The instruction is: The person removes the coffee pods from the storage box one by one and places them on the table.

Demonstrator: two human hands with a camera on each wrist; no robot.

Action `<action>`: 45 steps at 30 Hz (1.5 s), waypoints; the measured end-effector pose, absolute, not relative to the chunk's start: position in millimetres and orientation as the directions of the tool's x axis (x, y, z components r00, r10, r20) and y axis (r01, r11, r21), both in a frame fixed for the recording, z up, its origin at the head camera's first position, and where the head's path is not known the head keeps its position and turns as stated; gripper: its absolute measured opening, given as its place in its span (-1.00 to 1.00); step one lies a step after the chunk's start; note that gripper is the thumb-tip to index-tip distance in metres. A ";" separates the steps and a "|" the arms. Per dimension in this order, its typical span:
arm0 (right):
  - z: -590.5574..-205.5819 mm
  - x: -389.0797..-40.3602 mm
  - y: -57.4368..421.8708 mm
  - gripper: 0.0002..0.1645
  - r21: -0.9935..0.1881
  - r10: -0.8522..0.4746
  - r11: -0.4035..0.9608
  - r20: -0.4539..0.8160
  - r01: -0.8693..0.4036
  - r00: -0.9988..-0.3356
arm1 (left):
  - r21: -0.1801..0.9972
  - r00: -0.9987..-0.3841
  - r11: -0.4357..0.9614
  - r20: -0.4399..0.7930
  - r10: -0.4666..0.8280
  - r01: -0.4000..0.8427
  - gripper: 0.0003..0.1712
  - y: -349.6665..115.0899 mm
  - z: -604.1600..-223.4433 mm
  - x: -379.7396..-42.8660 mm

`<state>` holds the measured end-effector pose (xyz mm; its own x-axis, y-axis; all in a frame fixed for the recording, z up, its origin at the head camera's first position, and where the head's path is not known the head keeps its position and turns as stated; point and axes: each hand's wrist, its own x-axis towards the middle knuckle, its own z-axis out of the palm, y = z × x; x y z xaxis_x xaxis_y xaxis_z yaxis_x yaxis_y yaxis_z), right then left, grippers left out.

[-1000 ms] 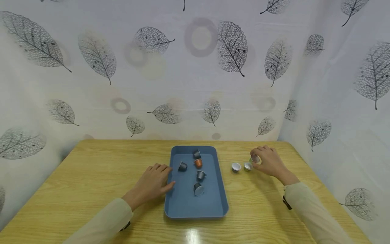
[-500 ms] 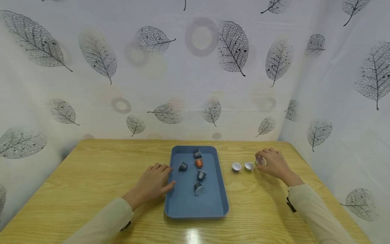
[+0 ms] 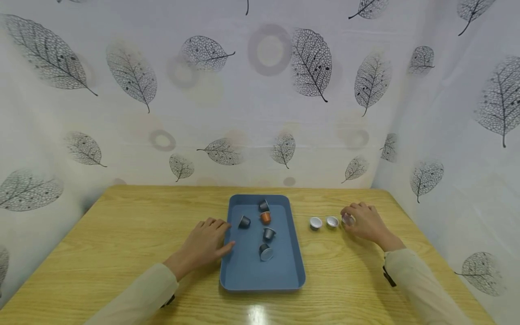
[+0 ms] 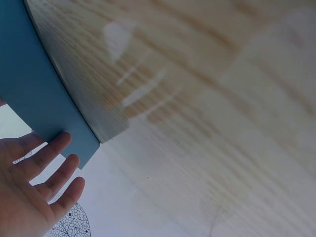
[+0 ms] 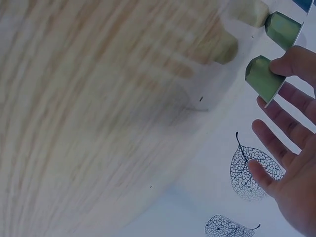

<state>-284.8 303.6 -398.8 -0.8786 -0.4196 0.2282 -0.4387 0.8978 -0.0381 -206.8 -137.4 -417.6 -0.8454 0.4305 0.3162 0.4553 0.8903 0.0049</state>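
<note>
— What's before you?
— Your desk, with a tray at its middle.
— And the hands?
— Your left hand, fingers spread, touches the tray's left wall; your right hand pinches a green capsule.
— Where's that?
— Right of the tray, just beside two lid-up capsules; five others sit in the tray.

Pale hangings (dark skeleton-leaf print) behind a yellowish wood-grain table — glare on its near side.
</note>
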 end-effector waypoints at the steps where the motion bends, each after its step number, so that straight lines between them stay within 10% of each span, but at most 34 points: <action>1: -399.0 -284.8 303.5 -0.64 -0.040 -0.421 0.897 0.228 -0.440 -0.878 | 0.004 -0.845 0.890 0.317 0.431 0.456 -0.42 -137.5 -417.9 -207.1; 45: -391.2 -281.6 303.0 -0.58 -0.096 -0.433 0.884 0.198 -0.457 -0.879 | 0.010 -0.838 0.886 0.328 0.435 0.464 -0.43 -137.4 -417.0 -206.4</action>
<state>-281.6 303.0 -391.2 -0.8795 -0.4328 0.1982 -0.4568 0.8844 -0.0960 -206.4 -137.4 -417.0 -0.8382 0.4355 0.3284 0.4642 0.8857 0.0104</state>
